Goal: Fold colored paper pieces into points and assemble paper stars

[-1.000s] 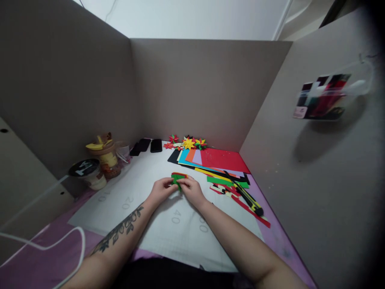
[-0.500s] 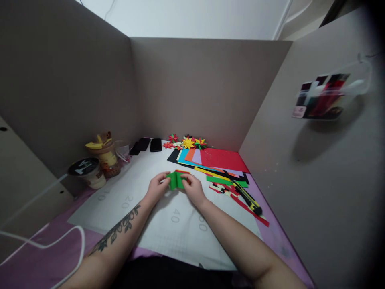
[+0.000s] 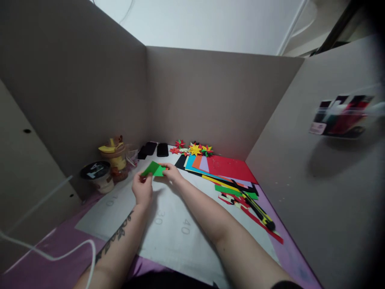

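A green paper piece (image 3: 154, 169) with a crease across it is held above the white sheet (image 3: 168, 208). My left hand (image 3: 142, 188) pinches its left part, thumb on the near side. On the right edge, my right hand (image 3: 173, 174) grips the same paper between thumb and fingers, and a bit of red or orange shows there. Farther back lie folded paper stars (image 3: 195, 149) in yellow, red and green. Coloured paper sheets (image 3: 227, 167) are spread to the right of my right hand.
A yellow and black cutter (image 3: 260, 212) lies at the right beside green strips (image 3: 231, 190) and red scraps. Phones (image 3: 162, 149), a lidded tub (image 3: 98, 175) and a yellow-topped container (image 3: 114, 156) stand back left. A white cable (image 3: 54, 257) crosses lower left.
Both hands and the green paper have shifted left relative to the sheet. The paper is now tilted and opened flatter, and the view has turned slightly.
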`<state>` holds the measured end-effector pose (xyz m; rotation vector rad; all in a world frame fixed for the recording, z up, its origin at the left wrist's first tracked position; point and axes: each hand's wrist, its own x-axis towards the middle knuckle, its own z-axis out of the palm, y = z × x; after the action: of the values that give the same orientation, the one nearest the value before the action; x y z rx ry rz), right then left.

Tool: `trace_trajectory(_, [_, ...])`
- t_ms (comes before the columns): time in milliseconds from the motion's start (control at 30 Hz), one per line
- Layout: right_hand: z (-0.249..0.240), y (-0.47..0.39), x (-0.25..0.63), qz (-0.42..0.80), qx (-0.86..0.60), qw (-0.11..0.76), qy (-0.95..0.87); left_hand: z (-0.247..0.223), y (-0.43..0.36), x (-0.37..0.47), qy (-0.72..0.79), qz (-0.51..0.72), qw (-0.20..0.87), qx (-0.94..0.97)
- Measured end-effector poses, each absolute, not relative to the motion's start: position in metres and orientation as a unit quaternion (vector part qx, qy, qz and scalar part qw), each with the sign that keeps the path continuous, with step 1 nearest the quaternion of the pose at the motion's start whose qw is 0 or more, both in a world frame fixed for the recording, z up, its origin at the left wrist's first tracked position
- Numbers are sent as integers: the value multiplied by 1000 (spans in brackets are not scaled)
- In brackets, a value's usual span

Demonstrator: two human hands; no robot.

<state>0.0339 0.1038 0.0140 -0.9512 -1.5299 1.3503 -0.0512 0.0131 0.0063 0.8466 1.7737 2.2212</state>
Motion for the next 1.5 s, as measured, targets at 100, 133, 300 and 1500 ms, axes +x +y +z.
trace_trajectory(100, [12,116,39,509,-422,450,-601,4,10,-45,608,705,110,349])
trace_trajectory(133, [10,117,49,494,-435,459,-596,4,9,-43,620,677,112,381])
trace_trajectory(300, [3,89,114,442,-431,491,-615,6,6,-28,634,556,59,534])
trace_trajectory(1500, [-8,42,189,411,-312,529,-674,13,-5,12,469,555,388,567])
